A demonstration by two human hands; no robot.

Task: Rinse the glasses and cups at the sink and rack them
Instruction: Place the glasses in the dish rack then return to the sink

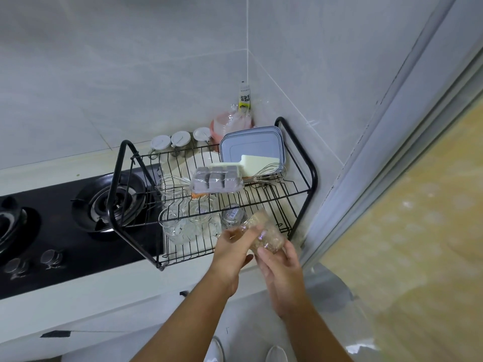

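Note:
Both my hands hold one clear ribbed glass point(264, 232) at the front right corner of the black wire dish rack point(312, 176). My left hand point(232, 250) grips the glass from the left, and my right hand point(281, 267) grips its base from below. The glass is tilted, lying almost on its side. Several clear glasses point(183, 223) stand on the rack's lower tier, one with a label point(233, 215). The sink is out of view.
The rack's upper tier carries two whisks point(170, 186), a grey ice tray point(217, 178), a white scraper point(257, 163), plates and blue-grey lids point(251, 143). A black gas hob point(78, 220) lies left of the rack. Jars point(180, 141) line the wall. A glass door point(407, 205) stands right.

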